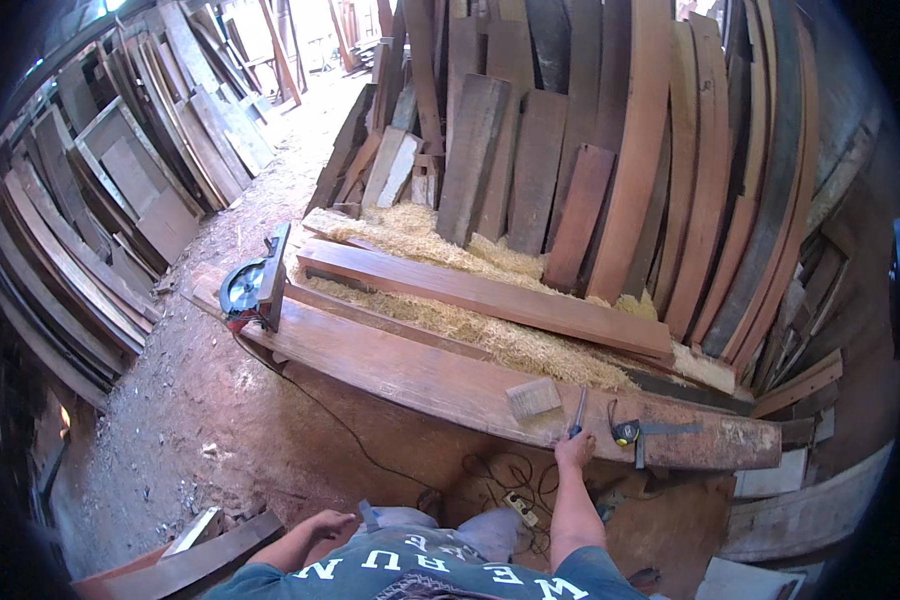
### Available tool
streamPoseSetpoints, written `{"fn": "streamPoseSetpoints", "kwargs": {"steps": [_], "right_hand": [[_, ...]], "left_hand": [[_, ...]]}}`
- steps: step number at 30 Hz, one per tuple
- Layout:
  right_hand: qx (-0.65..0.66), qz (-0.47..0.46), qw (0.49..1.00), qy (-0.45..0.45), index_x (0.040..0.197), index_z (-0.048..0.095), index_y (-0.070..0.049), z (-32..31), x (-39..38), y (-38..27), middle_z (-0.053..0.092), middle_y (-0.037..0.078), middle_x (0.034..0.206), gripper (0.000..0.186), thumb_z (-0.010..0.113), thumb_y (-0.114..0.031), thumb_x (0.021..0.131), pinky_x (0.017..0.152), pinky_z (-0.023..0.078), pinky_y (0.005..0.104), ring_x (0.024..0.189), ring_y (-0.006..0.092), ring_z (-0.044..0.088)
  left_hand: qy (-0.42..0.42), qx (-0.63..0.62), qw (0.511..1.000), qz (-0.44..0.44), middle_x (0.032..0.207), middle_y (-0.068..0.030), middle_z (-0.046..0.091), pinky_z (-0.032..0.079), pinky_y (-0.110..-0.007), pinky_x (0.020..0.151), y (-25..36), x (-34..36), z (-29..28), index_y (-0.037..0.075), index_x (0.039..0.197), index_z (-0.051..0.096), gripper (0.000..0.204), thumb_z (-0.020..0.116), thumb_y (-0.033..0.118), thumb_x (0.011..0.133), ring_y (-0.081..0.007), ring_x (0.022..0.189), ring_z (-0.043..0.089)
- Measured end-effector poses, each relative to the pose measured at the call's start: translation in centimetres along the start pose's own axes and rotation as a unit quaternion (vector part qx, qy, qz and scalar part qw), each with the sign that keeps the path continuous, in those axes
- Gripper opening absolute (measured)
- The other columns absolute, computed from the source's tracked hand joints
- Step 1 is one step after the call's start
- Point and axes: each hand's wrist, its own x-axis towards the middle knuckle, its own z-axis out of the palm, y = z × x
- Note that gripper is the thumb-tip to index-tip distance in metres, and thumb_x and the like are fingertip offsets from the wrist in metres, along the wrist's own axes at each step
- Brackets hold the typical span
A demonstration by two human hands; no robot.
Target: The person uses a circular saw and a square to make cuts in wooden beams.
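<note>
My right hand [574,452] is closed around the blue handle of a hand tool with a slim metal blade [581,405], held at the near edge of a long brown plank [410,365]. Whether it is a chisel or a screwdriver, I cannot tell. Left of the tool, a pale rectangular block [534,400] lies on the plank. To its right are a yellow and black tape measure [626,432] and a dark metal square [670,428]. My left hand [328,523] hangs low beside my body, its fingers loosely apart and holding nothing visible.
A circular saw [255,287] rests at the plank's left end, its cord [345,425] trailing over the dirt floor. Behind lies a thick reddish beam [480,297] among wood shavings [420,240]. Boards [625,150] lean upright beyond. A power strip [521,508] lies near my feet.
</note>
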Motion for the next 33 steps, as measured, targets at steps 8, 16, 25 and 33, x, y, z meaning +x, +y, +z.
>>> {"fn": "streamPoseSetpoints", "kwargs": {"steps": [8,16,25,33], "right_hand": [[0.084,-0.052,0.994,0.038,0.118,0.055,0.001,0.7,1.9,-0.7,0.058,0.027,0.119,0.046,0.071,-0.025,0.084,0.099,0.045,0.0504,0.116,0.0434,0.056],[0.195,-0.186,0.951,-0.15,0.11,0.061,-0.001,1.6,-0.8,-15.4,0.07,0.024,0.101,0.049,0.076,-0.034,0.078,0.087,0.053,0.048,0.094,0.0416,0.068],[0.054,-0.25,0.945,-0.204,0.111,0.061,-0.001,9.8,-2.3,-25.0,0.062,0.025,0.116,0.05,0.077,-0.034,0.077,0.095,0.05,0.0488,0.109,0.0417,0.062],[-0.065,-0.16,0.958,-0.228,0.112,0.062,-0.001,7.8,-3.4,-25.8,0.063,0.023,0.115,0.05,0.077,-0.034,0.077,0.096,0.05,0.0499,0.11,0.0412,0.061]], "left_hand": [[-0.028,0.0,0.998,-0.053,0.113,-0.0095,0.068,0.05,-0.041,0.089,7.9,-8.5,2.8,0.002,0.116,0.071,0.061,0.06,0.057,0.093,-0.0234,0.103,0.062],[0.024,0.087,0.984,0.152,0.094,-0.0052,0.069,0.049,-0.034,0.077,17.1,-4.6,-0.6,0.007,0.099,0.075,0.036,0.059,0.04,0.097,-0.0173,0.084,0.061],[0.153,-0.017,0.897,0.415,0.118,-0.0132,0.069,0.05,-0.035,0.097,27.3,-10.3,-8.0,-0.002,0.125,0.064,0.044,0.068,0.03,0.094,-0.0224,0.112,0.063],[0.374,-0.329,0.775,0.387,0.099,-0.0039,0.07,0.051,-0.029,0.079,29.3,-15.2,-30.1,0.002,0.12,0.065,0.026,0.062,0.014,0.097,-0.0127,0.087,0.063]]}}
